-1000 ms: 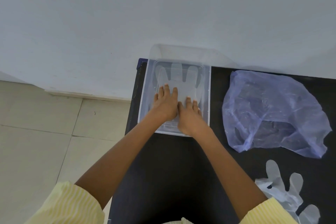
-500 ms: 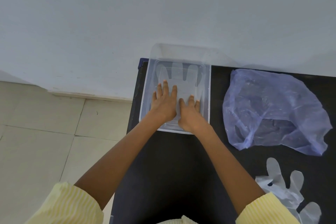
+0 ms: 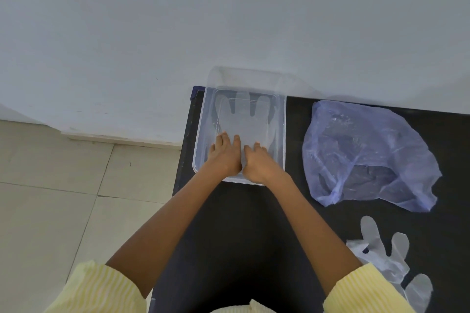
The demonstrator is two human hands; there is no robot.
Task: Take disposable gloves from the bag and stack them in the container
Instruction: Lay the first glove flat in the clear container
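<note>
Left hand [image 3: 225, 154] and right hand [image 3: 258, 162] lie side by side in the near end of the clear container [image 3: 201, 134]. The left hand is flat, fingers nearly straight, and presses on the cuff end of a glove [image 3: 244, 114] without gripping it. The right hand's fingers are bent with their tips down on the same glove; whether they pinch the film cannot be told. The glove lies spread on the container floor, its fingers pointing toward the far wall. The two-handed press is probably meant to flatten the thin film so that later gloves stack evenly. The container stands at the far left corner of the black worktop [image 3: 241, 236], against the wall. To its right, apart from it, lies the crumpled bluish bag [image 3: 368, 155], its mouth toward the person. Loose gloves [image 3: 391, 262] wait at the near right edge, within reach of the right hand, not yet stacked.
</note>
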